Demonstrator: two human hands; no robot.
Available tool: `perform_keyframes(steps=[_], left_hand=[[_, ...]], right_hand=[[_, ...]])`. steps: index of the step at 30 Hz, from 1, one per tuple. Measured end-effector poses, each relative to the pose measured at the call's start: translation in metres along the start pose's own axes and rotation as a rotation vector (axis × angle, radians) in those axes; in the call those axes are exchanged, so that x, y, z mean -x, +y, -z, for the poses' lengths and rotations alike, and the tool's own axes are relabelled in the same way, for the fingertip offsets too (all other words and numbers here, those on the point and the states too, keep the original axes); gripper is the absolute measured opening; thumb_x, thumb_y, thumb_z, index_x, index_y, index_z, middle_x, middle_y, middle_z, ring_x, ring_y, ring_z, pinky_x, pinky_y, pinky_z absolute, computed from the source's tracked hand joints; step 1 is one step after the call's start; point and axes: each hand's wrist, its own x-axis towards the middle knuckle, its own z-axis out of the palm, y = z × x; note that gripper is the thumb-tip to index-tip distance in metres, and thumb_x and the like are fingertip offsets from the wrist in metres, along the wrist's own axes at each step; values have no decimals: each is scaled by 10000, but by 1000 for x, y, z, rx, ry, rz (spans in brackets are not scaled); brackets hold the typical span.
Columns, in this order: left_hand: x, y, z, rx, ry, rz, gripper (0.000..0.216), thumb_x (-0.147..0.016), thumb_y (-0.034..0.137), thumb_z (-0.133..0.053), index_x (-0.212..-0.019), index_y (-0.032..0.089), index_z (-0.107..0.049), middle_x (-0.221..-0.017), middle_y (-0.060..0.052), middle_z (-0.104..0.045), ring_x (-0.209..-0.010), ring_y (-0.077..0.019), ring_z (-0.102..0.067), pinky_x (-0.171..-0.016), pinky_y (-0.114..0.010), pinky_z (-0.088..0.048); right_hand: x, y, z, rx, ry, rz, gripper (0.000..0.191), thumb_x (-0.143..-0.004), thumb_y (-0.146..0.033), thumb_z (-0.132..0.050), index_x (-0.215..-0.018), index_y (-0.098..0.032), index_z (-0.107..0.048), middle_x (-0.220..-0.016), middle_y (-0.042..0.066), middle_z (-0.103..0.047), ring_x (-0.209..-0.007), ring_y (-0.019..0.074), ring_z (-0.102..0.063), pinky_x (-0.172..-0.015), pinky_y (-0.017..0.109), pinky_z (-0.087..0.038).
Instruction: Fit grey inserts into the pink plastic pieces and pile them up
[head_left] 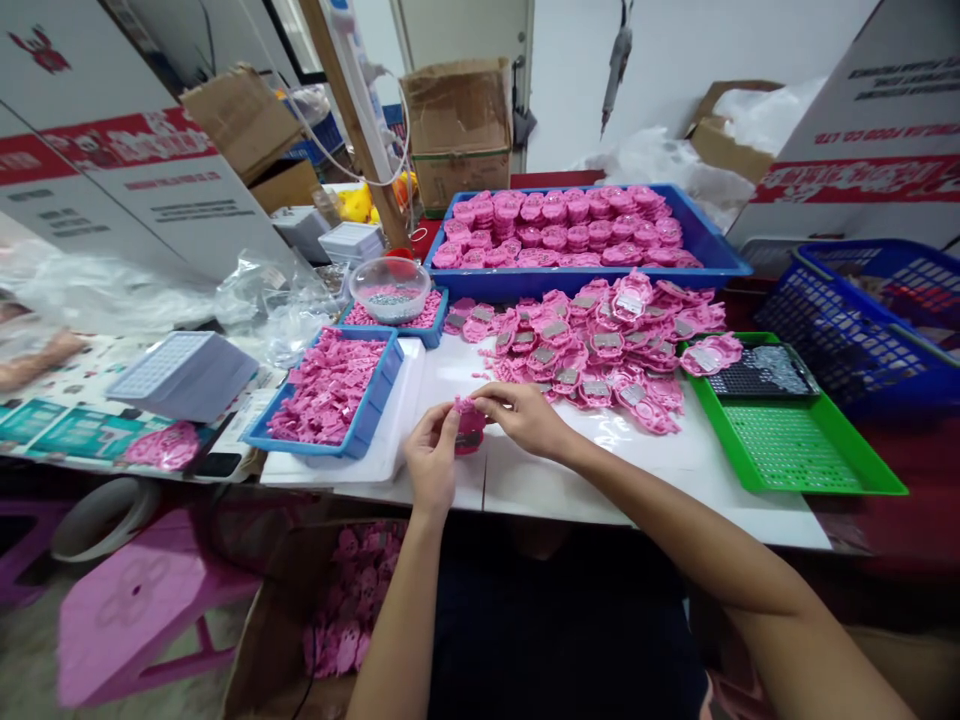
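My left hand (433, 457) and my right hand (523, 417) meet over the white table top (660, 470), both pinched on a small pink plastic piece (469, 428) held between them. Just beyond my right hand lies a heap of pink plastic shells with grey inserts (600, 345). A small blue tray of loose pink parts (330, 388) sits left of my left hand.
A large blue tray of stacked pink pieces (570, 232) stands at the back. A clear bowl (389, 288) sits behind the small tray. A green tray (795, 440) with a black grid and a blue basket (862, 320) are on the right. A cardboard box of pink parts (337, 610) and a pink stool (142, 600) are below the table.
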Motion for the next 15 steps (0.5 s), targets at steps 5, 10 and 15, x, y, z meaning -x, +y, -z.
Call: perform_keyframes(steps=[5, 10, 15], left_hand=[[0, 0, 1, -29, -22, -26, 408, -832, 517, -725, -1012, 151, -707, -809, -21, -698, -649, -125, -648, -591, -228, -558], [-2, 0, -3, 7, -99, -51, 441, -828, 482, -741, -1116, 151, -694, -1008, -90, -741, -898, -180, -711, -788, -276, -577], [-3, -2, -5, 29, -158, 16, 477, -851, 472, -711, -1206, 158, -659, -1052, -111, -727, -877, -168, -705, -777, -289, -569]], right_hand=[[-2, -5, 8, 237, -95, 144, 170, -958, -152, -580, -936, -141, -749, -873, 72, -774, -775, 158, -688, -715, 254, -488], [-17, -12, 34, 295, -38, 161, 197, -967, -171, -555, -911, -141, -742, -785, 47, -744, -680, 143, -633, -651, 240, -443], [-62, -12, 128, 737, 87, -142, 266, -978, -191, -491, -938, -113, -743, -863, 92, -747, -699, 167, -602, -652, 264, -403]])
